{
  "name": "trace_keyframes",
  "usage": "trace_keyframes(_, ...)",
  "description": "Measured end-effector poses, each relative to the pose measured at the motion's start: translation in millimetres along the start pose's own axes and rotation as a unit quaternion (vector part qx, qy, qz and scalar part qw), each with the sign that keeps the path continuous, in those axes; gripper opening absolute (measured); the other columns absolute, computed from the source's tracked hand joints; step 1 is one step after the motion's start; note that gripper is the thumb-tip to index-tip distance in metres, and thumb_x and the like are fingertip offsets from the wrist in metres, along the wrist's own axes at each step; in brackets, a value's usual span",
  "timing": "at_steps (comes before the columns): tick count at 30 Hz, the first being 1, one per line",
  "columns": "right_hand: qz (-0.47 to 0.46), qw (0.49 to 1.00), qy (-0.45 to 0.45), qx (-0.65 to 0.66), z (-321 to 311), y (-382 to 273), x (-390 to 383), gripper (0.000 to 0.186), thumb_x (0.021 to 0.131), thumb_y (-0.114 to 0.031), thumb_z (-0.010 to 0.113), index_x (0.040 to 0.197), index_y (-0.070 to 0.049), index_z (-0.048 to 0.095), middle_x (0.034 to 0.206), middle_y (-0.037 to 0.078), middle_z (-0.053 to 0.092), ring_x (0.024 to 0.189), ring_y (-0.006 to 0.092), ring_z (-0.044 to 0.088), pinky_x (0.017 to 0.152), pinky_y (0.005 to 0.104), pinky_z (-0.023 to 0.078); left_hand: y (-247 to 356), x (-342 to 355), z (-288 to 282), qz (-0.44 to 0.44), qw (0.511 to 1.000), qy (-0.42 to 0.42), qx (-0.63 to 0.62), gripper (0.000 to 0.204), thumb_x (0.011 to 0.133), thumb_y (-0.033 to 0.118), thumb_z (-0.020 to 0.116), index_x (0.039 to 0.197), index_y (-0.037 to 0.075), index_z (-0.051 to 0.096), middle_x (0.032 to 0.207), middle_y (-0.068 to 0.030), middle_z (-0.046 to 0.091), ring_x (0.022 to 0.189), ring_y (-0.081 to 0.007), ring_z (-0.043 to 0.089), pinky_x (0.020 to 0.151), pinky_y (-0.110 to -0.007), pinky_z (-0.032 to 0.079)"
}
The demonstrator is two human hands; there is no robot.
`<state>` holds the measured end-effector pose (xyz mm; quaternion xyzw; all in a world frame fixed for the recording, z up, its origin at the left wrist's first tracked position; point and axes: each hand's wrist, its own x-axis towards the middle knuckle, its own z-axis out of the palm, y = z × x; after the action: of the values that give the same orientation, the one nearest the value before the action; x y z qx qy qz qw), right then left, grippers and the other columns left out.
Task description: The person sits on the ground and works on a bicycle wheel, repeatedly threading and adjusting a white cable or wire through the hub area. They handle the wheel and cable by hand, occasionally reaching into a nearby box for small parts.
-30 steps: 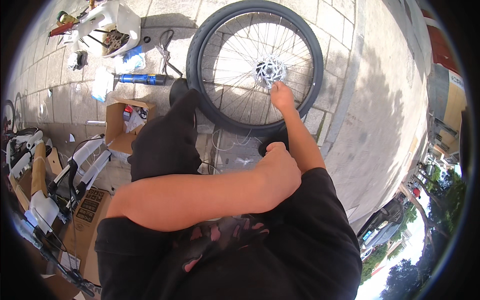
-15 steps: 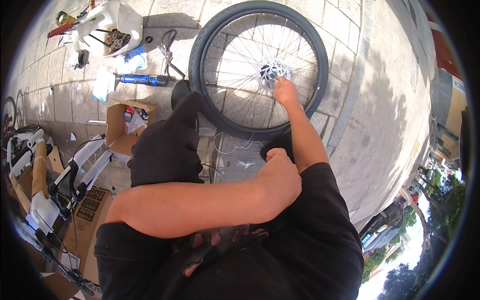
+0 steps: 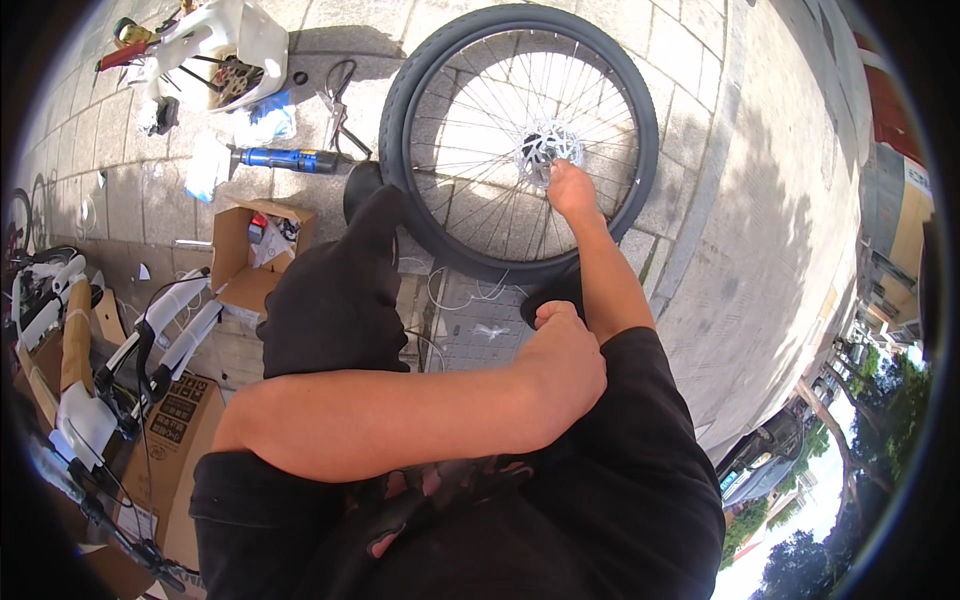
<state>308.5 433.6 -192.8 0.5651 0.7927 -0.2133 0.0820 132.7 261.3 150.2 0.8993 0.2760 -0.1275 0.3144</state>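
A bicycle wheel (image 3: pixel 392 140) with a black tyre lies flat on the paving in front of me. At its hub sits a silver disc brake rotor (image 3: pixel 540 140). My right hand (image 3: pixel 573 192) is over the rotor's lower right part, its fingers pinched together; whatever they hold is hidden. Across my lap reaches my left forearm, and my left hand (image 3: pixel 565 345) rests near my right knee with its fingers curled closed. What it holds, if anything, does not show.
Left of the wheel lie a blue-and-black cylindrical tool (image 3: pixel 290 160), scissors (image 3: pixel 338 105) and an open cardboard box (image 3: pixel 250 290) of small parts. A cut white plastic container (image 3: pixel 265 45) stands at upper left. A partly wrapped bicycle frame (image 3: pixel 90 420) is at lower left.
My right hand has shifted slightly down and turned at the rotor, so more of the hub shows. My left hand stays nearly still.
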Motion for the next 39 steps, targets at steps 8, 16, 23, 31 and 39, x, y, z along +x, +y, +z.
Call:
trace_keyframes(8, 0.010, 1.000, -0.012, -0.011, -8, -3, 0, 0.032, 0.103, -0.025, 0.053, 0.124, -0.008, 0.070, 0.115, 0.023, 0.073, 0.110, 0.0441, 0.069, 0.099, 0.0514, 0.054, 1, 2, -1, -0.002, 1.000, -0.012, 0.001, 0.049, 0.084, 0.025, 0.078, 0.128, 0.005, 0.068, 0.109, -0.0078, 0.072, 0.100, -0.0231, 0.069, 0.086, -0.042, 0.048)
trace_keyframes(16, -0.062, 0.985, -0.049, -0.151, -28, -15, 1, 0.020, 0.095, -0.015, 0.058, 0.111, -0.007, 0.068, 0.114, 0.020, 0.073, 0.108, 0.0401, 0.071, 0.098, 0.0502, 0.055, 4, 4, 4, -0.019, 1.000, 0.008, -0.016, 0.050, 0.084, 0.024, 0.078, 0.128, 0.004, 0.067, 0.109, -0.0090, 0.072, 0.100, -0.0242, 0.069, 0.087, -0.043, 0.047)
trace_keyframes(23, -0.083, 0.979, -0.063, -0.176, -19, -9, 4, 0.022, 0.095, -0.014, 0.058, 0.113, -0.004, 0.067, 0.111, 0.021, 0.074, 0.105, 0.0395, 0.072, 0.094, 0.0500, 0.056, 2, 1, 0, -0.011, 1.000, -0.010, -0.015, 0.052, 0.084, 0.024, 0.079, 0.131, 0.003, 0.066, 0.113, -0.0115, 0.072, 0.103, -0.0273, 0.070, 0.094, -0.046, 0.048)
trace_keyframes(31, 0.099, 0.993, 0.053, -0.019, 13, -17, -50, 0.042, 0.104, -0.021, 0.054, 0.144, -0.010, 0.048, 0.115, 0.029, 0.070, 0.106, 0.0485, 0.069, 0.092, 0.0558, 0.054, 1, -7, 1, -0.001, 1.000, 0.002, -0.014, 0.050, 0.084, 0.024, 0.078, 0.128, 0.003, 0.067, 0.110, -0.0111, 0.072, 0.099, -0.0265, 0.070, 0.093, -0.045, 0.048)
trace_keyframes(39, 0.012, 0.995, -0.077, -0.055, 44, -46, -88, 0.034, 0.098, -0.012, 0.059, 0.130, 0.000, 0.054, 0.124, 0.030, 0.063, 0.107, 0.0495, 0.067, 0.092, 0.0549, 0.056, -5, -7, 5, -0.022, 0.999, 0.031, -0.023, 0.049, 0.081, 0.025, 0.079, 0.124, 0.003, 0.068, 0.104, -0.0090, 0.072, 0.096, -0.0243, 0.069, 0.082, -0.040, 0.046)
